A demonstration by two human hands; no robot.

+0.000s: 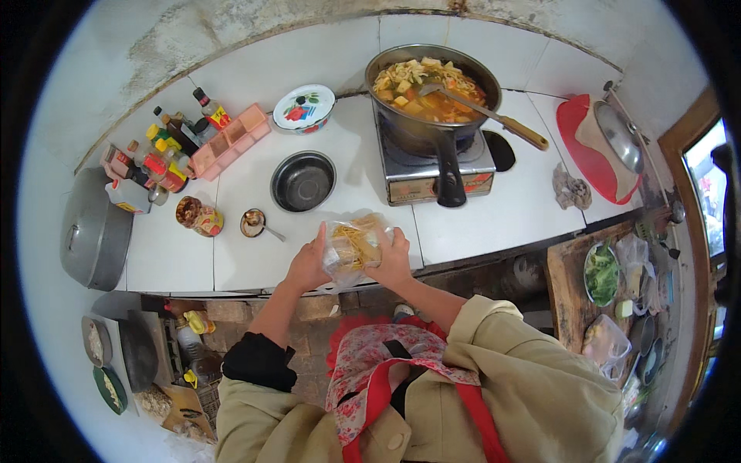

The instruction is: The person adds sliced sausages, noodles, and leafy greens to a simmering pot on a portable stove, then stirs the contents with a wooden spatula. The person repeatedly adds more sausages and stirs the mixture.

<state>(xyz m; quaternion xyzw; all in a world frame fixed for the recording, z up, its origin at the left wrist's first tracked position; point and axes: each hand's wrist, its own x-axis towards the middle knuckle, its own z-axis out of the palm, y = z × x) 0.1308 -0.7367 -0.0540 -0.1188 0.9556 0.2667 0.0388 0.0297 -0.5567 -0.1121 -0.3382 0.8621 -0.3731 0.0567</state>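
A clear plastic bag of yellowish noodle-like strips (351, 246) is held between both hands over the counter's front edge. My left hand (308, 263) grips its left side, and my right hand (392, 257) grips its right side. Beyond the bag stands a dark, empty metal bowl (303, 182). To the right, a deep pan (434, 87) of reddish stew with tofu cubes and noodles sits on a portable stove (438, 183). A metal ladle with a wooden handle (524, 132) rests in the pan. A jar lid with a small spoon (253, 223) lies left of my left hand.
An open sauce jar (200, 216), bottles (163, 171), a pink seasoning box (231, 140) and a lidded enamel bowl (304, 109) stand at the left. The pan's black handle (449, 173) points towards me. A crumpled cloth (571, 187) and greens (602, 276) are at the right.
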